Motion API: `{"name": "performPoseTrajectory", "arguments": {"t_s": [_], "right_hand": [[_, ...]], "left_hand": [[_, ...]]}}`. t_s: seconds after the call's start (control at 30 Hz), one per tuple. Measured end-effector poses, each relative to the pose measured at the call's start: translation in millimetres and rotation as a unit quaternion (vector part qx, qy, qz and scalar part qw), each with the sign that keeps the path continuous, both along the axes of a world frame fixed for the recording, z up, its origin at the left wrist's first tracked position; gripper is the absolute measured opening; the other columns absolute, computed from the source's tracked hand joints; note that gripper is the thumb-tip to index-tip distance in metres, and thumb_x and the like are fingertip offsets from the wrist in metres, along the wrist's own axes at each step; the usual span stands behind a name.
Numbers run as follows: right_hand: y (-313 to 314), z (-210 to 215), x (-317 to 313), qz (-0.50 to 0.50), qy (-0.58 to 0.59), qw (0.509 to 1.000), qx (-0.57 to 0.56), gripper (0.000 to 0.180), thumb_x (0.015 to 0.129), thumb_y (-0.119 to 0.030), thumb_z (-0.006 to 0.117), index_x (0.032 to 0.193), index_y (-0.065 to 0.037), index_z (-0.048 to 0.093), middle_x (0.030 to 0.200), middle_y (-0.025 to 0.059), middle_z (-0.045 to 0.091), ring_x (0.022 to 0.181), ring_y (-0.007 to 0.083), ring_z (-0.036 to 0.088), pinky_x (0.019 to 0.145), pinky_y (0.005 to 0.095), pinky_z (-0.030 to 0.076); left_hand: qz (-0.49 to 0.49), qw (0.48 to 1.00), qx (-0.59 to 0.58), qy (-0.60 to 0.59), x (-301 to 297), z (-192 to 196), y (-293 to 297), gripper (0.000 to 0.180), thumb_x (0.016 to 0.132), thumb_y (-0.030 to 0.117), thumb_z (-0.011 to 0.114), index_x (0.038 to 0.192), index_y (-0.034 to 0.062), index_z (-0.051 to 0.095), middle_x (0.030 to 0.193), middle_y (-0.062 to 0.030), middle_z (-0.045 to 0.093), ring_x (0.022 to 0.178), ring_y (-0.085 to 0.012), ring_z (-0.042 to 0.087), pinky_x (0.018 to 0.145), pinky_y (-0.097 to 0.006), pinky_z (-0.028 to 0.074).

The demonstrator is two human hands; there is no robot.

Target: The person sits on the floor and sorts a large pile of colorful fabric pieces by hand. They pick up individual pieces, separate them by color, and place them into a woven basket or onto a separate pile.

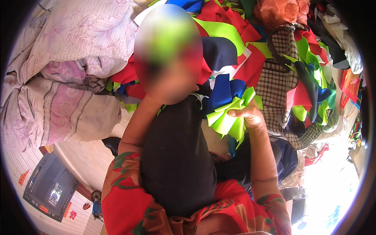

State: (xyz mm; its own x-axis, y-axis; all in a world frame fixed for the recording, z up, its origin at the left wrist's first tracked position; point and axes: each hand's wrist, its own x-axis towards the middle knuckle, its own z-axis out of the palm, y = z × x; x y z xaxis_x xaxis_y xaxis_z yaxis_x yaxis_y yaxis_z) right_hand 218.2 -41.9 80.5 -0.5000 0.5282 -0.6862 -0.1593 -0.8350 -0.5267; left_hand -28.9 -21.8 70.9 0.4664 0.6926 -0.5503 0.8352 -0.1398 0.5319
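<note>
My right hand (251, 114) grips a bunch of folded lime-green fabric pieces (229, 117), its thumb pressed over them. Blue fabric (224, 93) lies against the bunch on its far side. My left hand (172, 88) is beyond my raised knee, close to the pile of cloth. A blurred oval patch covers most of that hand, so its fingers and anything in them are hidden. Around both hands spread loose red fabric pieces (250, 66), dark navy cloth (221, 53) and more lime-green pieces (225, 31).
My dark-trousered leg (176, 156) rises between my arms. A brown checked fabric bag (276, 82) stands at the right, beside more coloured scraps (309, 86). Pale floral bedding (82, 35) is heaped at the left. An orange plastic bag (282, 13) sits at the far right.
</note>
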Motion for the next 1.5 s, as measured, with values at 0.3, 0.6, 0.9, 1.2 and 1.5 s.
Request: {"name": "performPoseTrajectory", "arguments": {"t_s": [0.3,0.6,0.9,1.2,1.5], "right_hand": [[-2,0,4,-0.044,0.016,0.999,-0.012,0.058,0.056,0.003,0.076,0.108,-0.002,0.053,0.094,0.0049,0.061,0.088,0.0188,0.060,0.084,0.0313,0.046],[-5,-3,7,-0.045,-0.011,0.999,-0.011,0.058,0.056,0.003,0.075,0.109,-0.003,0.053,0.093,0.0049,0.062,0.088,0.0182,0.060,0.083,0.0313,0.047],[-4,-3,5,-0.038,-0.016,0.999,-0.021,0.060,0.054,0.001,0.076,0.109,-0.004,0.053,0.094,0.0044,0.061,0.089,0.0188,0.060,0.086,0.0317,0.045],[-3,-3,3,-0.035,0.001,0.999,-0.024,0.061,0.055,0.000,0.078,0.109,-0.004,0.052,0.094,0.0046,0.061,0.090,0.0191,0.059,0.086,0.0321,0.045],[-2,0,2,-0.062,-0.003,0.997,-0.037,0.062,0.054,0.003,0.073,0.111,-0.002,0.050,0.094,0.0077,0.061,0.090,0.0222,0.060,0.086,0.0341,0.047]], "left_hand": [[0.295,0.916,0.241,-0.123,6,-38,40,0.028,0.078,0.030,0.070,0.087,0.0035,0.063,0.066,-0.0065,0.058,0.057,-0.0144,0.056,0.055,-0.028,0.044],[0.506,0.834,0.000,-0.220,14,-97,93,0.046,0.078,0.038,0.068,0.053,0.0023,0.054,0.050,-0.0056,0.052,0.042,-0.0151,0.049,0.041,-0.033,0.037],[0.574,0.777,-0.025,-0.258,16,-100,96,0.040,0.076,0.023,0.072,0.101,-0.0011,0.053,0.066,-0.0075,0.056,0.043,-0.0122,0.049,0.039,-0.026,0.041],[0.191,0.866,0.460,-0.051,24,-124,107,0.022,0.074,0.019,0.071,0.093,0.0130,0.060,0.112,-0.0064,0.055,0.088,-0.0249,0.057,0.072,-0.035,0.047],[0.314,0.849,0.172,-0.388,-9,-63,96,0.012,0.091,0.014,0.057,0.090,0.0024,0.054,0.075,0.0023,0.052,0.068,-0.0036,0.046,0.058,-0.021,0.040]]}}
